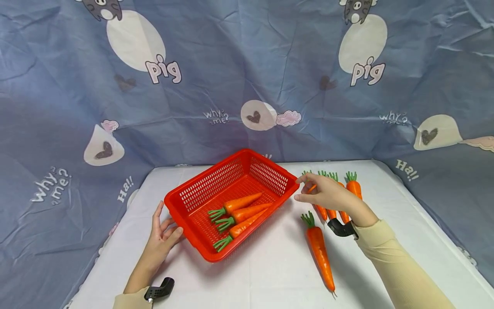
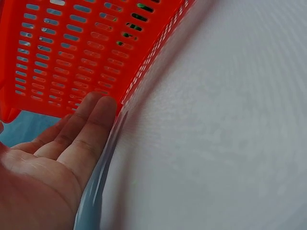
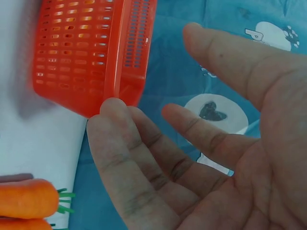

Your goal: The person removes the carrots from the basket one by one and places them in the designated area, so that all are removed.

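A red plastic basket sits turned at an angle on the white table, with three orange carrots lying inside, green tops toward the near left. At the basket's left end is my left hand; in the left wrist view its straight fingers touch the perforated wall low down. My right hand is at the far right corner, where its extended fingertips meet the rim in the right wrist view. Its thumb stands away from the basket. Neither hand curls round anything.
One large carrot lies on the table right of the basket. Several more carrots lie at the back right, partly hidden behind my right hand and wrist. A blue printed cloth hangs behind the table.
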`<state>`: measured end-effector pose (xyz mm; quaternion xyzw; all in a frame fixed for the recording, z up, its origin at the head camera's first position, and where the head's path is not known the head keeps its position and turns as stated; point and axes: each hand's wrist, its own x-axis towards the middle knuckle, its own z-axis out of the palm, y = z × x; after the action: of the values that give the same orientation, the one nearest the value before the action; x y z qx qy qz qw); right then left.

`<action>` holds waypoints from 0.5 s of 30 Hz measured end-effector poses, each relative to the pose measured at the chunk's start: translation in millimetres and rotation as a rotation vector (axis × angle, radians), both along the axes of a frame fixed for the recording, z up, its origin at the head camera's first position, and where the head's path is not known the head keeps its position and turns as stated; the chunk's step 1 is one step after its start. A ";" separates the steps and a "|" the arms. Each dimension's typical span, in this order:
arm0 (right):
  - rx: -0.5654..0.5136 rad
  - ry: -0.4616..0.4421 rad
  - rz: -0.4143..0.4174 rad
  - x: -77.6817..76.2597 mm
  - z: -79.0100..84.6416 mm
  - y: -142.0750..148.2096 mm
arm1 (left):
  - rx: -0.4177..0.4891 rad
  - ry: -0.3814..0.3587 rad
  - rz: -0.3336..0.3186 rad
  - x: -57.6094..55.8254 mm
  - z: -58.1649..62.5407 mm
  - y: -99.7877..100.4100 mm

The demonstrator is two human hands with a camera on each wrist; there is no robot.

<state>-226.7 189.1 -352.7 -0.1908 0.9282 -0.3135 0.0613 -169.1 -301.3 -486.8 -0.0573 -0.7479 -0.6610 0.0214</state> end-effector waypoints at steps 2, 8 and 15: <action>-0.007 -0.011 0.016 -4.3 0.5 -3.1 | 0.000 -0.002 0.002 0.1 0.1 0.4; -0.009 -0.034 0.046 -17.4 1.5 -13.0 | 0.000 0.000 -0.006 0.3 -0.4 0.6; -0.020 -0.016 0.107 -32.8 2.8 -25.4 | 0.009 0.007 -0.016 -1.4 -3.5 -0.7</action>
<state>-259.5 163.7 -349.9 -0.2383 0.9129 -0.3208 0.0836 -170.5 -302.0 -490.4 -0.0655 -0.7444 -0.6642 0.0187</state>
